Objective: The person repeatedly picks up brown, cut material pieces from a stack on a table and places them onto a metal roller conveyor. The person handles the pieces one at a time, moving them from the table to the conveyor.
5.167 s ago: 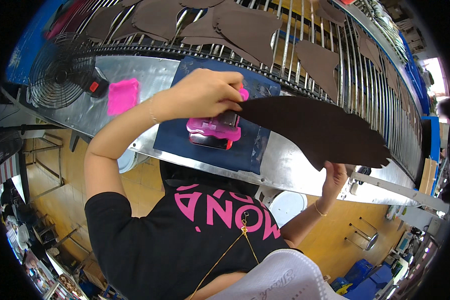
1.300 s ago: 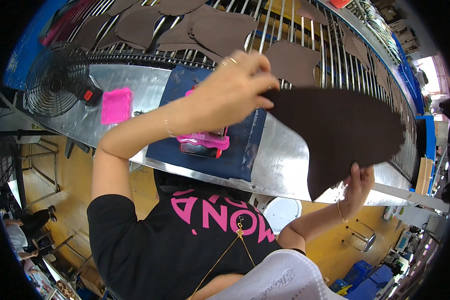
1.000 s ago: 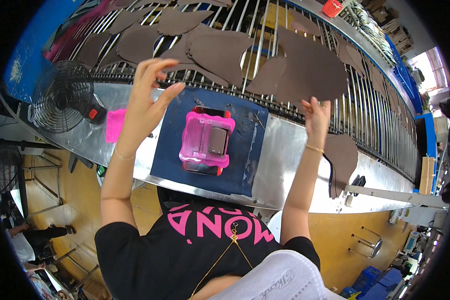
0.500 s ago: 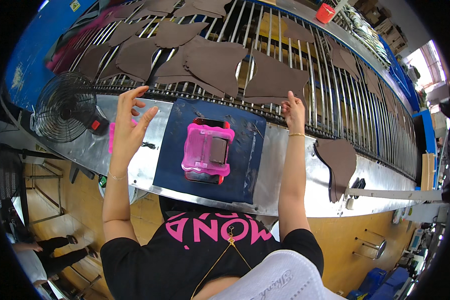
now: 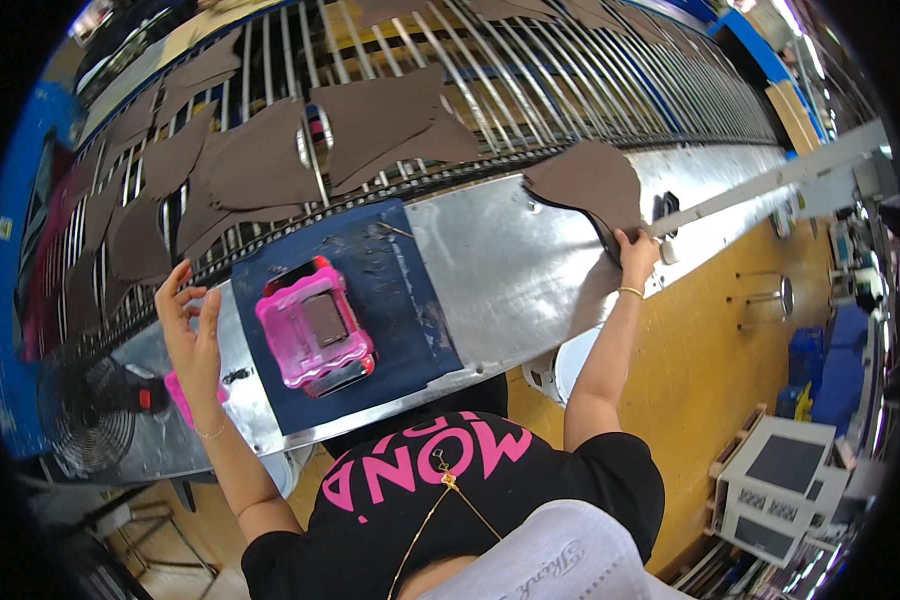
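Observation:
My right hand (image 5: 638, 260) is closed at the narrow lower end of a small stack of brown cut sheet pieces (image 5: 595, 185) on the metal table. How many pieces it grips is hidden. My left hand (image 5: 192, 335) is raised and holds nothing, its fingers apart, near the left side of a dark blue mat (image 5: 395, 340). On that mat sits a pink plastic frame (image 5: 288, 340) with red and black ends. A small brown patch (image 5: 324, 319) lies in the frame.
Beyond the table (image 5: 500, 260), a conveyor of metal rods (image 5: 530, 85) carries several brown pieces (image 5: 260, 160). A black fan (image 5: 90, 415) and another pink part (image 5: 182, 398) are at the left. A pale bar (image 5: 760, 185) reaches over the table's right end.
My view has turned to the right. My right hand has gone from beside a piece on the conveyor to the stack on the table. My left hand stays raised and open.

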Demonstrator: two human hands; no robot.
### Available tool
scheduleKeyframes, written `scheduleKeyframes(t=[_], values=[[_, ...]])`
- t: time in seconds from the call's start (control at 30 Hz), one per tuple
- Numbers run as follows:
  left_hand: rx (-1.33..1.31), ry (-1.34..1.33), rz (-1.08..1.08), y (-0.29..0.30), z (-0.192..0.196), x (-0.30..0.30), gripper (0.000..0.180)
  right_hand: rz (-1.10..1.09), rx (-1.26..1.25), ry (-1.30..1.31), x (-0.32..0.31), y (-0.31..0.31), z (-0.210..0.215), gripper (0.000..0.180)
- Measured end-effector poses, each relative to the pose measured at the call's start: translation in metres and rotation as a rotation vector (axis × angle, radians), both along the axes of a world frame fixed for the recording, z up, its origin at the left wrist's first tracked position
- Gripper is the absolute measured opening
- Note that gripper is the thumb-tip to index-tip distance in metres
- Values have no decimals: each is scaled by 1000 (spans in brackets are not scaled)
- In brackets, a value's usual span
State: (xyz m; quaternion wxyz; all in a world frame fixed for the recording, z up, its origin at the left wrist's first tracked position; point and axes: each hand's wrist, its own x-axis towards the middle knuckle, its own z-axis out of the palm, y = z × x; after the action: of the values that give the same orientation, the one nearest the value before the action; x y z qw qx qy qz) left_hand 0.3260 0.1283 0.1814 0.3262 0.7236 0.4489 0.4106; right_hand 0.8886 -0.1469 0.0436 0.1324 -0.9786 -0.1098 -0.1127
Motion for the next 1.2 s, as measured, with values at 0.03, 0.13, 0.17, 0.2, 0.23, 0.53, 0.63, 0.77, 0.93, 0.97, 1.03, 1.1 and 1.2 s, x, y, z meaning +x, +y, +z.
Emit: scheduleKeyframes(t=[0.03, 0.13, 0.17, 0.2, 0.23, 0.53, 0.63, 0.77, 0.93, 0.97, 1.03, 1.1, 1.2], values=[[-14, -10, -6, 1, -2, 2, 44, -14, -15, 31, 6, -4, -6, 60], [-15, -22, -45, 2, -5, 5, 45, -66, 19, 139, 17, -9, -11, 58], [-20, -24, -46, 2, -5, 5, 46, -80, 47, 177, 17, -9, -10, 58], [-13, -15, -41, 0, -5, 4, 46, -142, 33, 176, 8, -2, 0, 58], [-7, -6, -34, -2, -4, 3, 46, -203, 17, 176, 0, 6, 10, 58], [-41, 5, -15, -10, 3, -8, 47, 112, -254, -71, 16, 3, 32, 37], [-5, -4, -27, -13, 8, -5, 47, 156, 45, 109, -7, 32, 89, 31], [53, 63, -65, -14, 20, 14, 49, 485, 463, 51, -88, 61, 177, 30], [79, -110, -182, -1, 21, 35, 58, 902, 1068, 380, -158, 96, 198, 28], [41, -193, -182, -2, 22, 32, 59, 1005, 1094, 474, -174, 111, 193, 27], [-63, -434, -175, -6, 31, 37, 46, 1179, 1153, 655, -212, 131, 186, 25], [-291, -294, -178, 4, 41, 6, 33, 1308, 1223, 899, -248, 148, 175, 23], [-183, -290, -87, -6, 59, -29, 15, 1421, 1194, 1027, -280, 166, 155, 22]])
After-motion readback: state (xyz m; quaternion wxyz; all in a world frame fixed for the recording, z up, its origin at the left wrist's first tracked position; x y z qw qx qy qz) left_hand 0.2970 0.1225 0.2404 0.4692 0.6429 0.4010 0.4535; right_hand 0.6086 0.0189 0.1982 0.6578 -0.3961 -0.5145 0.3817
